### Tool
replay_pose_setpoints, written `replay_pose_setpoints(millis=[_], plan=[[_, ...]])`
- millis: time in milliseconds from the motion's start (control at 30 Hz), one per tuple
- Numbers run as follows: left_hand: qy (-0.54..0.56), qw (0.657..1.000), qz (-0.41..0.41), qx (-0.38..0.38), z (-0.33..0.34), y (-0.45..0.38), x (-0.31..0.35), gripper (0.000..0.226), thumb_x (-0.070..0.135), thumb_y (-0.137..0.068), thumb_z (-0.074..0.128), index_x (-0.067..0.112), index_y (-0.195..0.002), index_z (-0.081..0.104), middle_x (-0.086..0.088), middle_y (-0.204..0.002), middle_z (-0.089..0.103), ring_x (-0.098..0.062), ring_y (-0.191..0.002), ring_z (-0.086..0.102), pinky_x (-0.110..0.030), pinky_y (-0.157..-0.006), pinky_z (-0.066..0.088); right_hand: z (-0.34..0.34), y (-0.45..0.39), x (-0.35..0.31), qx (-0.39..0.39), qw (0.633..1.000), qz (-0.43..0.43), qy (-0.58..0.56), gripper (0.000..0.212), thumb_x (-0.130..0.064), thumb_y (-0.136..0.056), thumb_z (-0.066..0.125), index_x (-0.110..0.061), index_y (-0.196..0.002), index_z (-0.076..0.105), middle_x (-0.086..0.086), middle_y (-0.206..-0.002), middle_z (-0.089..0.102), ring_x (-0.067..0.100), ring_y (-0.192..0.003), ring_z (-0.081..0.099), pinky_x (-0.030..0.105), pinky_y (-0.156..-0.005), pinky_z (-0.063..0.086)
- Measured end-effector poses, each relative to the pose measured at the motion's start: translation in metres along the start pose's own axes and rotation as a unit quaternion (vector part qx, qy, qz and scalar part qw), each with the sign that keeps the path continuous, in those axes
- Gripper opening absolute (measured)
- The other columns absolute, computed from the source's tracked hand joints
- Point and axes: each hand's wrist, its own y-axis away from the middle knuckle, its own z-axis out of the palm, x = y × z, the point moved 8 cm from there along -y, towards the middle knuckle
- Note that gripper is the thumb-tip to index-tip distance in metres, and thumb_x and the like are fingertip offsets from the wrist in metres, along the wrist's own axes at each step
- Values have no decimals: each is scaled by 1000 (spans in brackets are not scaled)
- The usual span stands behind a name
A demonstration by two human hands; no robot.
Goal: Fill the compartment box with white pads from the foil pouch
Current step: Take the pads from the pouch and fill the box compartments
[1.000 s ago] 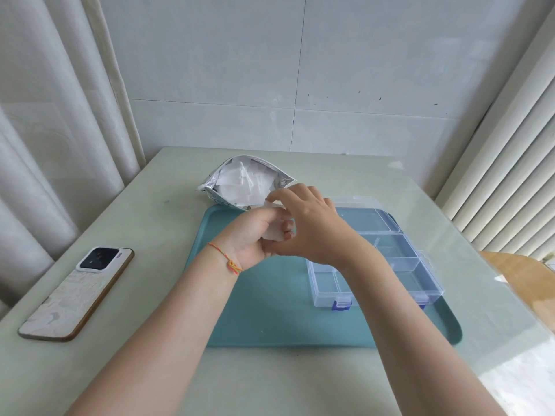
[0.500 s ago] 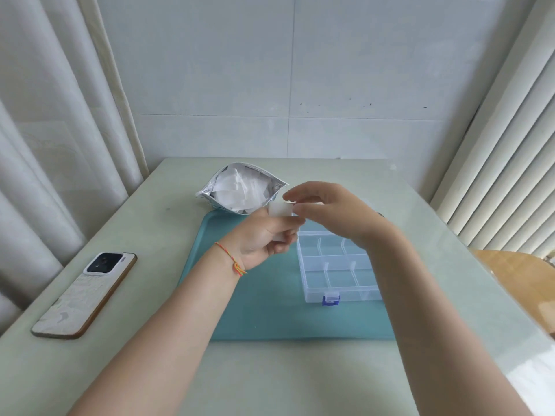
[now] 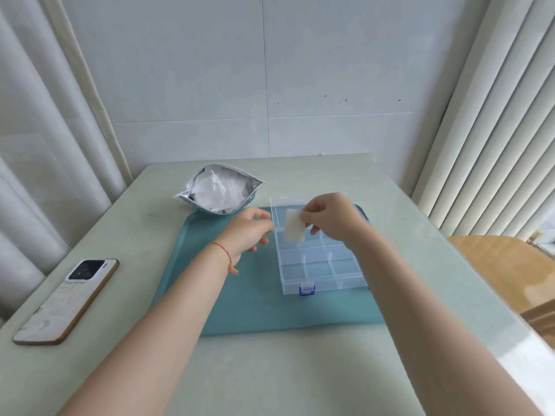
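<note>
The right hand (image 3: 332, 219) pinches one white pad (image 3: 293, 226) by its upper edge and holds it hanging above the far compartments of the clear compartment box (image 3: 318, 264), which lies open on the right half of a teal tray (image 3: 240, 295). The left hand (image 3: 249, 232) hovers just left of the box, fingers loosely curled, holding nothing. The foil pouch (image 3: 217, 190), open and full of pads, lies at the tray's far left corner. A phone (image 3: 67, 300) rests face down near the table's (image 3: 285, 370) left edge.
</note>
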Motion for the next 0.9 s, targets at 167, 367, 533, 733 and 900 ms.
replay_pose_setpoints(millis=[167,367,533,733,900], plan=[[-11,999,-14,-43,22,-4,-19,39,9,-84,66,17,-121,54,-7,-91,65,-14,-56,61,-21,-42,37,29,-11,9,-56,995,17,83,10,-15,-88,66,-14,-83,74,0,-77,71,9,-58,54,21,-59,48],[38,998,-21,-53,23,-8,-27,43,5,-85,65,18,-124,54,-11,-89,63,-17,-55,60,-23,-43,41,43,-20,25,-68,983,62,157,13,-15,-82,68,-10,-85,79,6,-83,75,16,-66,56,27,-66,50],[41,997,-21,-56,24,-6,-28,42,6,-86,65,20,-124,54,-10,-89,62,-17,-57,59,-24,-45,42,49,-24,29,-49,975,84,197,14,-21,-78,71,-9,-83,77,6,-71,66,22,-62,56,23,-55,43],[25,998,-16,-54,23,-5,-27,41,7,-87,64,20,-124,54,-9,-91,62,-17,-55,60,-25,-45,42,46,-19,17,-17,945,48,325,21,-33,-84,71,-16,-88,60,0,-85,63,23,-76,59,28,-65,40],[11,998,-9,-53,21,-3,-21,39,8,-87,65,21,-123,54,-9,-91,64,-18,-55,61,-24,-45,43,57,-21,7,-68,956,-17,285,14,-30,-91,58,-22,-96,68,-1,-100,65,23,-93,61,31,-73,48]])
